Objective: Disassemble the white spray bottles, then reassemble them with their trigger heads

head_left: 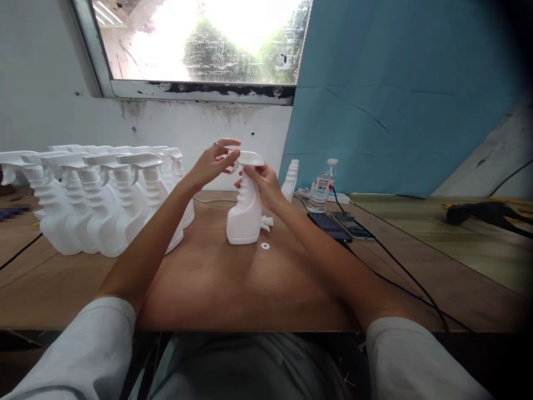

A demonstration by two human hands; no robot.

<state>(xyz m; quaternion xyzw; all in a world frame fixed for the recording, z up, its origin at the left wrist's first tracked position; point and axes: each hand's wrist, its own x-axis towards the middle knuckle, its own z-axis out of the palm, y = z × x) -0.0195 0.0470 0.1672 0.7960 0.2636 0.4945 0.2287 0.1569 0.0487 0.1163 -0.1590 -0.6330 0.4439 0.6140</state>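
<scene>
- While your right hand [267,186] grasped the white bottle [244,222] by its neck, your left hand [212,164], fingers loosely parted, touched the spray head [252,159].
- Upright steadiness favoured alignment.

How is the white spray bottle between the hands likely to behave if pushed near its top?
The spray bottle would probably tip easily, being tall with a trigger head above a slim neck. Its moulded, shape-holding body looks fairly stiff, and likely slippery where smooth. Its weight is uncertain, since the white walls show no contents.
</scene>
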